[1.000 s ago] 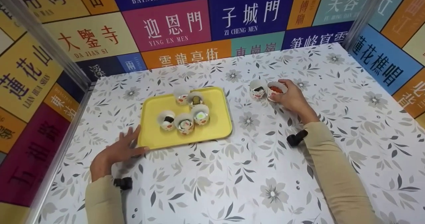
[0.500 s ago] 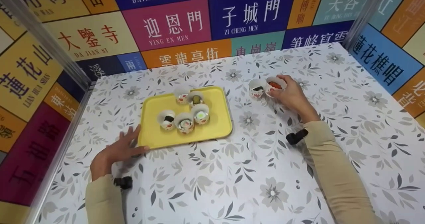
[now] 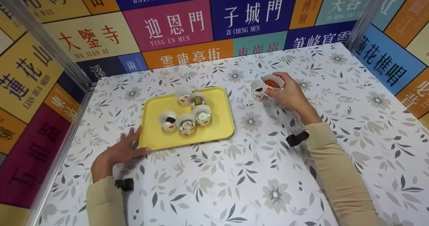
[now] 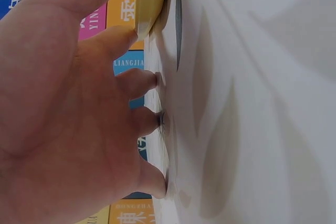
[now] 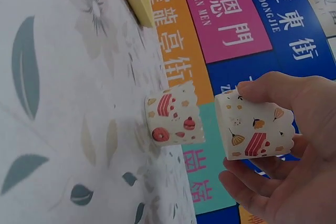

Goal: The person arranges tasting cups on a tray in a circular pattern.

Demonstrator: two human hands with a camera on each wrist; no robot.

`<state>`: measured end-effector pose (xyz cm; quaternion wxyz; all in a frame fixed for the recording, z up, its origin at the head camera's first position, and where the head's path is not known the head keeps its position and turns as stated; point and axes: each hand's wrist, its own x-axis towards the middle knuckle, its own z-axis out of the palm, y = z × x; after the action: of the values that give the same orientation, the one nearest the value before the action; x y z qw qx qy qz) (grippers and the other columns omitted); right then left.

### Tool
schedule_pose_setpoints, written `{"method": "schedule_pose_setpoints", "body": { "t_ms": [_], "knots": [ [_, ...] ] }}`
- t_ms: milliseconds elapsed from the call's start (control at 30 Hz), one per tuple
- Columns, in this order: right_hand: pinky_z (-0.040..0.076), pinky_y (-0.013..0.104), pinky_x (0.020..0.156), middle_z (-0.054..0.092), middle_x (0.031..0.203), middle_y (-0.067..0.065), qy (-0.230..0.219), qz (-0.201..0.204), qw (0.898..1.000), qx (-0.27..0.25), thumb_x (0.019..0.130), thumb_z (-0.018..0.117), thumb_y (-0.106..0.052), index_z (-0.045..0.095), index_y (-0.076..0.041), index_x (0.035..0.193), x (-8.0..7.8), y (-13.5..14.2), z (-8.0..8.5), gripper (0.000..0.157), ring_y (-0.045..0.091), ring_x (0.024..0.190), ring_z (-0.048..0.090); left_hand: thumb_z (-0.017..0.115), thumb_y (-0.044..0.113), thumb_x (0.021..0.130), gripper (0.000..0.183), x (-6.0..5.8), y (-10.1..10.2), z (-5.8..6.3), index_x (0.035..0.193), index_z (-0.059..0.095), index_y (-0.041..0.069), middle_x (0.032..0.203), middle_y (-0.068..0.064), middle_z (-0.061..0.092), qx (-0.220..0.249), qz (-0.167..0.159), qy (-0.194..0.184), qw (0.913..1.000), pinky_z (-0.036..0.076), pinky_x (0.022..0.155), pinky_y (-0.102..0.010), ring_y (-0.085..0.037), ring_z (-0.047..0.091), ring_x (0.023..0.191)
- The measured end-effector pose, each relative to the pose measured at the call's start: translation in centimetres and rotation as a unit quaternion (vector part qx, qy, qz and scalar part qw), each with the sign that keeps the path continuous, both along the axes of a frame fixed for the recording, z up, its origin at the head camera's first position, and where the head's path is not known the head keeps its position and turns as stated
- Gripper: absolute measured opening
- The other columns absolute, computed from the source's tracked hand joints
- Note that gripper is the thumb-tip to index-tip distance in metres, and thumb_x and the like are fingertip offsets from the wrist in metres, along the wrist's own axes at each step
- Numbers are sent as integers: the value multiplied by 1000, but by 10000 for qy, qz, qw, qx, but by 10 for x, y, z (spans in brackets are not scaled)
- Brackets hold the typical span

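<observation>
My right hand [image 3: 295, 92] grips a small patterned paper cup [image 5: 254, 132] with thumb and fingers. Orange-red filling [image 3: 271, 83] shows inside it. In the right wrist view the cup hangs above the table, beside and higher than a second paper cup [image 5: 173, 116] that stands on the cloth with a white-and-black piece [image 3: 259, 89] inside. At the lower left corner of a yellow tray [image 3: 218, 127], my left hand [image 3: 119, 152] lies with spread fingers, thumb and index fingertip at the tray's edge. Its other fingertips come down on the cloth in the left wrist view.
Several more paper cups, one with a pinkish white roll [image 3: 186, 124], stand on the tray. A white floral cloth [image 3: 214, 185] covers the table. Panels with large lettering [image 3: 167, 25] rise behind the table and along both sides.
My right hand has raised the cup with the orange-red filling and shifted it slightly left, toward the neighbouring cup. The left hand and the tray have stayed in place.
</observation>
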<state>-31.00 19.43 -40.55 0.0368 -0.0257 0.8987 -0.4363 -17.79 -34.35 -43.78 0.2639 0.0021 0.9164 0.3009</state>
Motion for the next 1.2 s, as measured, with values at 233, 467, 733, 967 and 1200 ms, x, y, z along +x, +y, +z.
{"method": "schedule_pose_setpoints", "body": {
  "t_ms": [233, 467, 733, 967, 1200],
  "knots": [
    [34, 56, 117, 39, 157, 20, 182, 229, 9996, 4, 91, 73, -30, 37, -14, 154, 4, -15, -1, 74, 37, 143, 39, 65, 60, 89, 107, 1, 0, 0, 161, -6, 25, 165, -18, -22, 31, -26, 54, 10000, -11, 112, -78, -49, -29, 147],
    [34, 55, 118, 45, 154, 18, 273, 395, 9988, 94, 88, 77, -27, 39, -12, 152, 7, -33, -4, 76, 35, 142, 42, 64, 61, 89, 108, 3, -1, 0, 161, -7, 23, 165, -19, -22, -26, -21, 67, 10000, -10, 112, -77, -50, -29, 147],
    [39, 53, 115, 48, 152, 15, 393, 768, 9959, 256, 87, 78, -28, 42, -12, 149, 13, -56, -9, 74, 34, 135, 50, 64, 64, 88, 109, 4, -1, 0, 161, -7, 27, 165, -17, -22, -109, 42, 22, 9999, -9, 112, -78, -48, -28, 147],
    [43, 51, 112, 43, 156, 14, 483, 934, 9942, 247, 87, 78, -28, 43, -12, 149, 20, -65, -12, 73, 33, 135, 50, 65, 64, 87, 108, 0, 2, 1, 161, -6, 29, 166, -14, -23, -13, 108, 2, 9999, -12, 112, -76, -46, -30, 148],
    [44, 50, 110, 44, 155, 15, 505, 1144, 9920, 192, 88, 75, -23, 42, -11, 150, 25, -79, -14, 71, 33, 131, 53, 64, 62, 89, 108, 0, 0, 0, 161, -7, 24, 165, -19, -22, -39, -66, 90, 9999, -10, 112, -78, -50, -29, 147]
  ]
}}
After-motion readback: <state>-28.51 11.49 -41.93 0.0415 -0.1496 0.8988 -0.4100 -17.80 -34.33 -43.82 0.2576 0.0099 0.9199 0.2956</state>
